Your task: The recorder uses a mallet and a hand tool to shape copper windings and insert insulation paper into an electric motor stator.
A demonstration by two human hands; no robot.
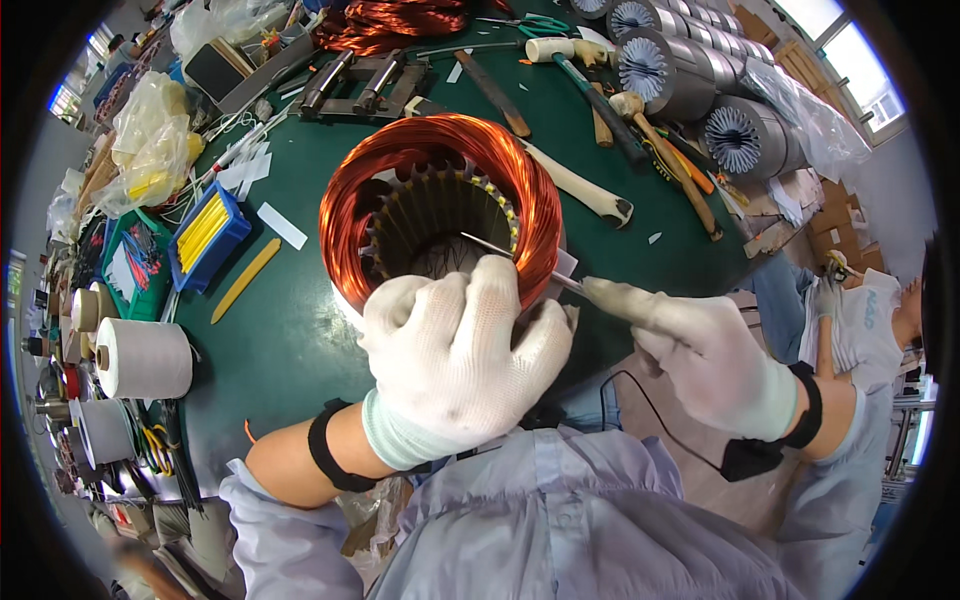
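The stator (440, 215) with its copper winding is stood on end at the near edge of the green counter (290, 340), steadied by the gloved left hand (455, 365), whose fingers are curled closed over its near rim, while a thin metal rod (520, 260) is pinched in the closed fingers of the gloved right hand (705, 355). The rod is best kept shallow and guided slowly, so that the wire is not scraped. The near rim is hidden under the left glove, and what the rod tip touches inside the bore cannot be made out.
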